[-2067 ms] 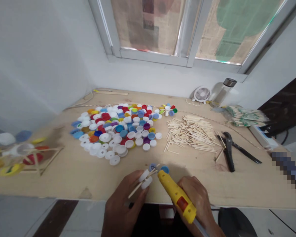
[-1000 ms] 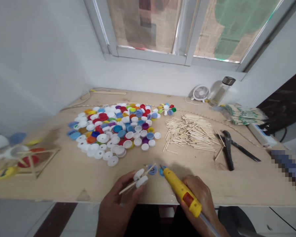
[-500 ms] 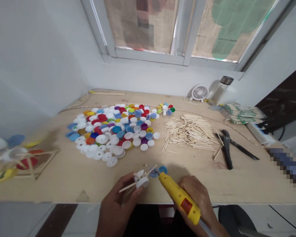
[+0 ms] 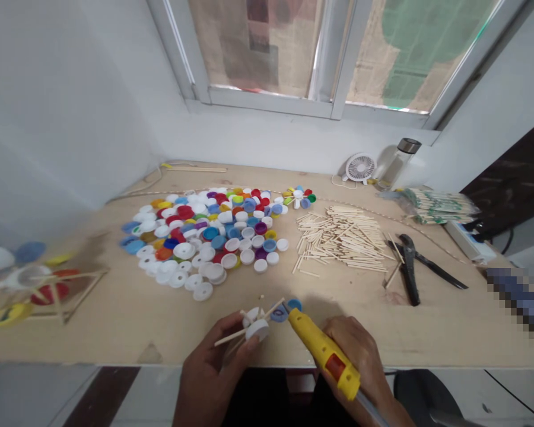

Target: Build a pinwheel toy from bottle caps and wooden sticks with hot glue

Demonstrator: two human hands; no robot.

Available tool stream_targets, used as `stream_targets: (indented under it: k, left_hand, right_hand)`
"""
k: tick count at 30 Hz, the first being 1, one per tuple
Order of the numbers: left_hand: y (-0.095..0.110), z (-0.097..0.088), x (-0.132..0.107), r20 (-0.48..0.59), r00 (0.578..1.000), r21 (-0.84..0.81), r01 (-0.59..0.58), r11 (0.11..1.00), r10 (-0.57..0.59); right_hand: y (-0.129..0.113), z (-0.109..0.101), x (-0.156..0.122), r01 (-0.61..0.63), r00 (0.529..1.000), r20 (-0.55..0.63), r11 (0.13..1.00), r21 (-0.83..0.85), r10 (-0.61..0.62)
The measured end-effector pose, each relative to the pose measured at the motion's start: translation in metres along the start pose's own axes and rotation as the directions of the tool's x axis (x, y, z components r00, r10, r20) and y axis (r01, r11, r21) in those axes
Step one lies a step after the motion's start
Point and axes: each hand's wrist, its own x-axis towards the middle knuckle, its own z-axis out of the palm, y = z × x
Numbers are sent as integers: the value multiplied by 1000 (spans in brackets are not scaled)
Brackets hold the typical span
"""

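Observation:
My left hand (image 4: 218,367) is closed around a small assembly of white bottle caps (image 4: 257,330) with thin wooden sticks poking out on several sides. My right hand (image 4: 353,350) grips a yellow hot glue gun (image 4: 323,353) with a red switch and a clear glue stick (image 4: 370,406) out of its rear end. Its nozzle points up and left, close to the tip of one stick of the assembly; whether they touch I cannot tell. Just behind the nozzle, two blue bottle caps (image 4: 295,305) lie on the wooden table (image 4: 129,314).
A heap of coloured bottle caps (image 4: 213,234) spreads across the middle left. Cut wooden sticks (image 4: 345,240) are piled right of it, beside black-handled pliers (image 4: 409,270). A cap-and-stick construction (image 4: 48,290) stands far left, a smaller one (image 4: 298,196) behind. A fan (image 4: 359,168) and bottle (image 4: 398,163) stand back right.
The glue gun has shifted very slightly right, its nozzle a little away from the stick tip. The left hand and its cap assembly are almost still.

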Motion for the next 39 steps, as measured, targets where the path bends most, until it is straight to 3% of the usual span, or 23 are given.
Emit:
stream_targets:
  k: [5,9,14,18,22,25,29,35,39]
  left_hand:
    - [2,0,-1,-24,999,-57,36,998,-37]
    - [-3,-2,2,30,992,-109,128,986,-125]
    - [-10,-14,10,54,970,-156,244,957,-238]
    - [-15,-21,15,80,955,-134,293,947,-285]
    - [-19,-21,16,62,960,-110,280,954,-274]
    - [-18,-19,17,40,960,-100,278,955,-276]
    - [-10,-19,16,46,956,-66,293,954,-291]
    - [-5,-16,13,63,957,-118,288,950,-282]
    - [-13,-14,15,32,968,-167,250,954,-248]
  right_hand:
    - [2,3,-4,-66,998,7,997,-31,66]
    - [11,-6,-9,-100,995,-28,995,-13,100]
    - [51,-47,-18,-137,988,-87,985,-104,128]
    - [99,-91,-31,-69,993,-118,919,-389,24]
    - [141,-123,-38,-24,994,-101,872,-488,-29]
    - [163,-139,-37,7,998,-52,847,-531,-41]
    - [181,-155,-31,77,994,108,831,-551,-21]
    - [189,-173,-22,149,948,317,840,-521,29]
    - [189,-179,-21,95,915,382,852,-515,129]
